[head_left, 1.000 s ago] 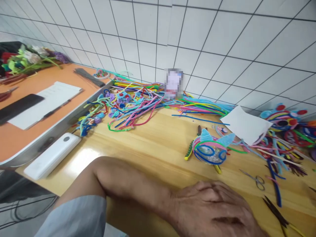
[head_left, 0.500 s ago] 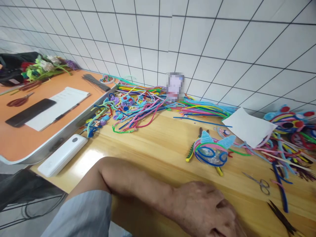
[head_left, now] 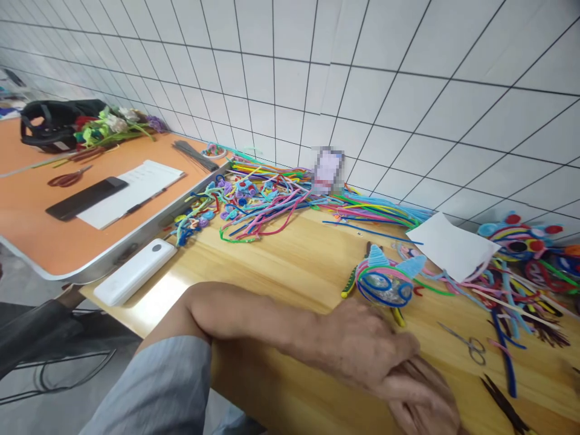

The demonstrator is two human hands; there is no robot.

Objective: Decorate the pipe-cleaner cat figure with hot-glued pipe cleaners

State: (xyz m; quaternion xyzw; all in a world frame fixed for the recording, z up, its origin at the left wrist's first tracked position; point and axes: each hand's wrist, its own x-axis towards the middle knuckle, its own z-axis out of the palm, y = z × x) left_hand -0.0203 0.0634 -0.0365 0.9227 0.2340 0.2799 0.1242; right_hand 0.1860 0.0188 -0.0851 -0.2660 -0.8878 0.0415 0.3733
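My left hand (head_left: pixel 362 344) reaches in from the lower left over the wooden table. Its fingers are folded over my right hand (head_left: pixel 421 402), near the bottom edge. The two hands touch, and the left one partly hides the right one's fingers; how those are bent is unclear. No tool or craft piece shows in either hand. Just beyond them lies a pipe-cleaner figure (head_left: pixel 387 284) with light blue ears and blue rings, on top of green-and-yellow-handled pliers (head_left: pixel 348 283). Small silver scissors (head_left: pixel 475 350) and a dark pointed tool (head_left: pixel 502 402) lie to the right.
Colourful pipe cleaners (head_left: pixel 272 205) pile along the tiled wall beside a blurred phone-like object (head_left: pixel 327 171). White paper (head_left: pixel 453 246) lies at the right, near another figure (head_left: pixel 519 238). A white case (head_left: pixel 136 272) stands beside the orange table (head_left: pixel 27 211). A person's dark-clothed leg (head_left: pixel 31 338) shows lower left.
The view has shifted, showing more of the orange table. My left hand has moved slightly up in view, and my right hand now shows beneath it.
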